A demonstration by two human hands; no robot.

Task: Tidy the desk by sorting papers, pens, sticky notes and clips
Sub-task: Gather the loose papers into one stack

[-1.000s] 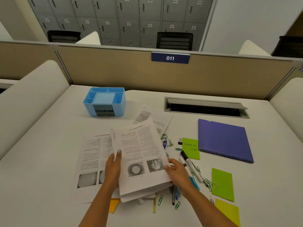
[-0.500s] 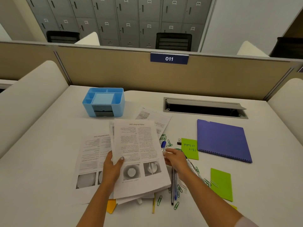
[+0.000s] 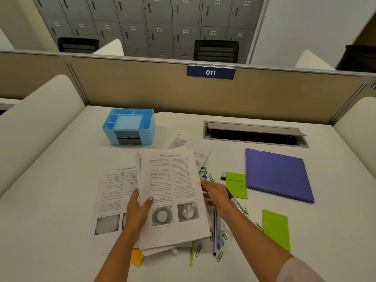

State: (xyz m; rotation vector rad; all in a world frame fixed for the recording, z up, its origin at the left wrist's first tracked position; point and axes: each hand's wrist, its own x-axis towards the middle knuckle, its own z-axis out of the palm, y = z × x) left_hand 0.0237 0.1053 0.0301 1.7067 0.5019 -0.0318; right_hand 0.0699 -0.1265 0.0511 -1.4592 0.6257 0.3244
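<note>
Head view: left hand (image 3: 138,212) grips paper stack (image 3: 173,190) mid-frame, thumb on top. Right hand (image 3: 216,193) against stack's right edge; cannot tell its grip. Pens (image 3: 215,237) and clips (image 3: 198,249) lie lower right.

Even soft overhead light, faint shadows; wide-angle bowing at edges; slight softness.
</note>
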